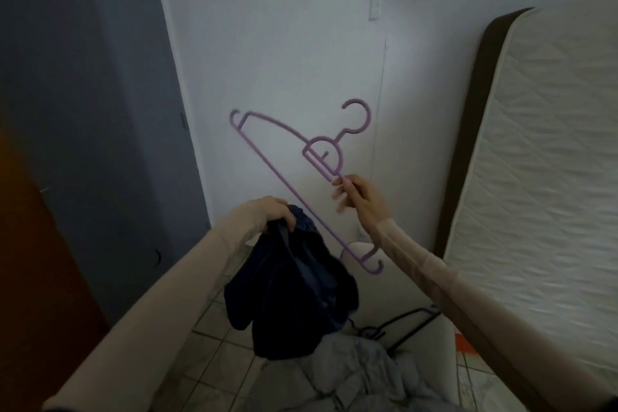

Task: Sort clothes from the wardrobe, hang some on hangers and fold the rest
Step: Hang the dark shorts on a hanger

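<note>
1. Right hand (359, 199), arm outstretched, pinched a thin purple plastic hanger (287, 177), tilted before the wall.
2. Left hand (272, 212) gripped a dark, soft, crumpled garment (287, 298) hanging below the hanger.

Your left hand (276, 211) grips the dark blue fabric garment (287, 294) near centre. Right of it, your right hand (359, 199) pinches the tilted lilac plastic hanger (284, 191). A black hanger (401, 324) lies below; the white quilted mattress (541, 177) leans far right.
</note>
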`<state>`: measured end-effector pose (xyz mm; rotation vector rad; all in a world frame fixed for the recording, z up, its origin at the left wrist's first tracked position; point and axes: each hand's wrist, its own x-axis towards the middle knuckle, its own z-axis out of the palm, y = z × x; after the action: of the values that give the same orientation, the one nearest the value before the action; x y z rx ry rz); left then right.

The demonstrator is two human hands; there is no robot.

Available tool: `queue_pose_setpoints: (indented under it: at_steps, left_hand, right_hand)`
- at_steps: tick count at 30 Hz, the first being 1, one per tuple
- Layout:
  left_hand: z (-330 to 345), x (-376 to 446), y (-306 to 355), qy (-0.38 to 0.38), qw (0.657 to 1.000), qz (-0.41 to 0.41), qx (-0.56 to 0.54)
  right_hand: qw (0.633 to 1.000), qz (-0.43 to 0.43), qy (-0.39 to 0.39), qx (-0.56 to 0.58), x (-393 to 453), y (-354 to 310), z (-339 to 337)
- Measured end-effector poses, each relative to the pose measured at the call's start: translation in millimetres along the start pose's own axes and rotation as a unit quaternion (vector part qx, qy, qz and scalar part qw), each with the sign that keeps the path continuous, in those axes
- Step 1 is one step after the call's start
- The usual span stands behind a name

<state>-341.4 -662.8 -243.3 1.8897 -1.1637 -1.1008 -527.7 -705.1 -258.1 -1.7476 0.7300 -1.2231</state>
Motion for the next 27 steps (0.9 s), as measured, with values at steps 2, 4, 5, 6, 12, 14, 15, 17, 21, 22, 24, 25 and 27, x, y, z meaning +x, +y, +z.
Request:
queue_pose_setpoints:
  at_steps: [2,4,5,6,12,14,15,17,21,22,24,25,27]
  left_hand:
    - [1,2,-3,0.028,0.998,0.031,0.043]
    - [4,3,-5,0.027,0.994,0.060,0.086]
    - [4,3,-5,0.026,0.988,0.080,0.129]
    - [3,3,-6,0.029,0.976,0.102,0.188]
    - [1,5,-20,0.092,0.882,0.139,0.440]
    - [1,7,-22,0.121,0.880,0.119,0.445]
    - [1,7,-22,0.131,0.882,0.111,0.438]
    - [1,8,-19,0.151,0.886,0.109,0.424]
    - [-3,9,-6,0.225,0.857,0.115,0.449]
    - [-5,9,-2,0.246,0.843,0.120,0.463]
    - [-9,8,5,0.282,0.833,0.138,0.456]
    - [-11,6,10,0.297,0.837,0.145,0.436]
    - [-15,4,19,0.328,0.855,0.141,0.375]
  right_hand:
    - [0.998,0.004,-0.007,0.057,0,2,2]
    - [0.998,0.051,0.005,0.042,-1,0,7]
    - [0.997,0.071,0.026,0.012,0,-1,9]
    - [0.996,0.078,0.046,-0.021,2,0,10]
    - [0.991,0.059,0.095,0.080,5,-2,17]
    - [0.982,0.054,0.087,0.160,4,-10,18]
    - [0.981,0.045,0.077,0.171,4,-13,19]
    - [0.987,0.029,0.052,0.148,6,-13,19]
    - [0.996,0.019,0.003,0.087,4,-2,20]
    - [0.998,0.019,-0.010,0.067,2,1,21]
    - [0.997,0.029,-0.035,0.054,-2,10,27]
    - [0.996,0.038,-0.043,0.060,-5,14,31]
    - [0.995,0.050,-0.072,0.046,-11,21,39]
